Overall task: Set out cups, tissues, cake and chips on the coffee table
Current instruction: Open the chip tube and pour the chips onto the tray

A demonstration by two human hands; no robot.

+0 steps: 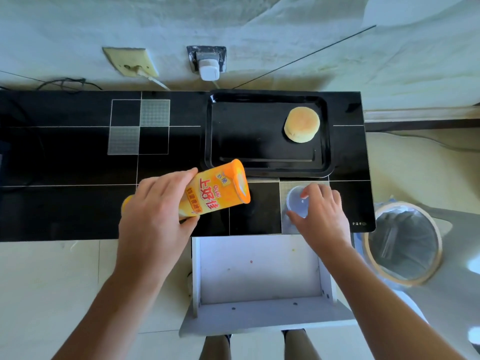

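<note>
The chips can has the brand "Oishi" and large red characters "上好佳"; the smaller print is not readable.

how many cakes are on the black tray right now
1. The single round cake sits in the far right corner of the black tray. The rest of the tray shows no other cake, and nothing blocks the view of it.

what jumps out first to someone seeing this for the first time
The bright orange chips canister, tilted in the left hand over the black coffee table. Next, the round cake in the black tray's far right corner, and the right hand on a clear plastic lid.
</note>
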